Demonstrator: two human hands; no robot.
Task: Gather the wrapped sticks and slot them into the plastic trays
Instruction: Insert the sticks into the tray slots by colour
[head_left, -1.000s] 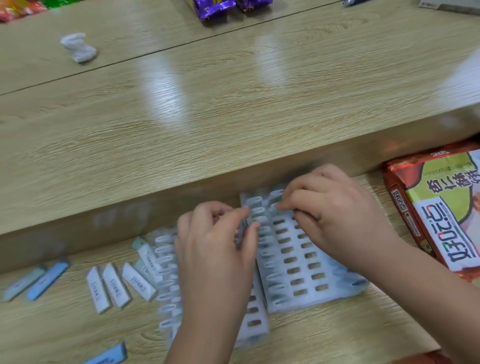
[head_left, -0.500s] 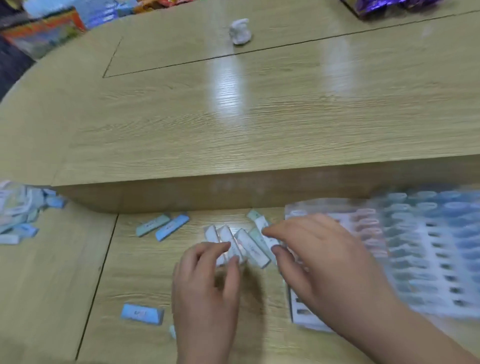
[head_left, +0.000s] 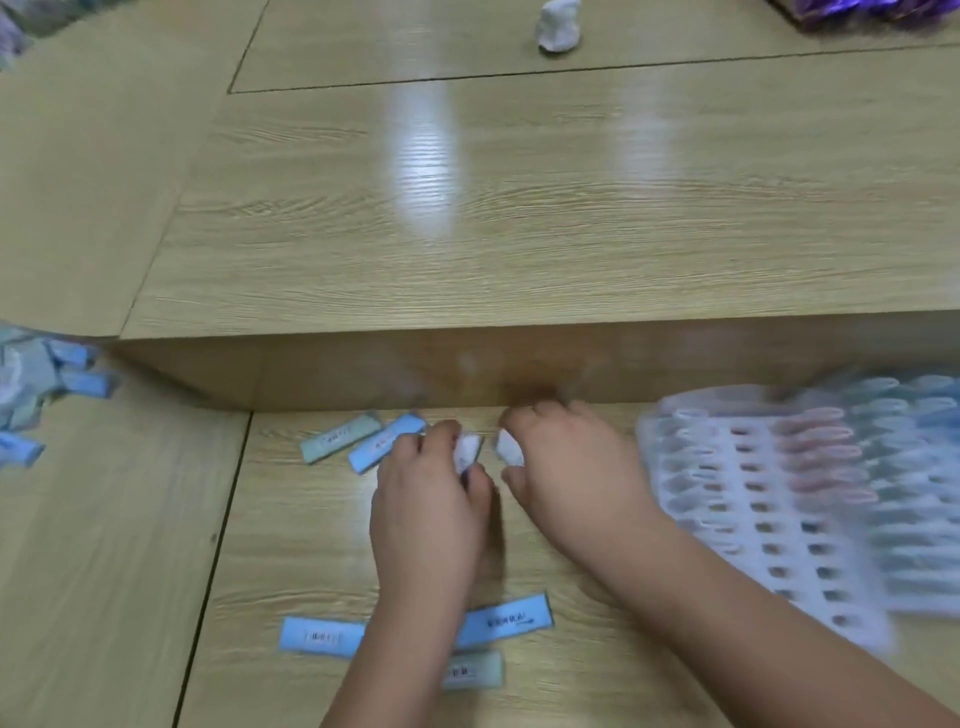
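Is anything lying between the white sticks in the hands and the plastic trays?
Nothing visible does. The left hand and right hand pinch the white sticks; between the right hand and the plastic trays to its right lies only bare table.

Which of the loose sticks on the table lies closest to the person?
The pale green stick beside the left forearm; the blue sticks all lie farther up the table.

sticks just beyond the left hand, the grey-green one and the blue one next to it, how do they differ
The grey-green stick is dull and pale; the blue stick is brighter. The grey-green stick lies fully in sight, while the blue stick is partly covered by the left hand. Both lie flat on the table, slanted the same way, with dark print on top.
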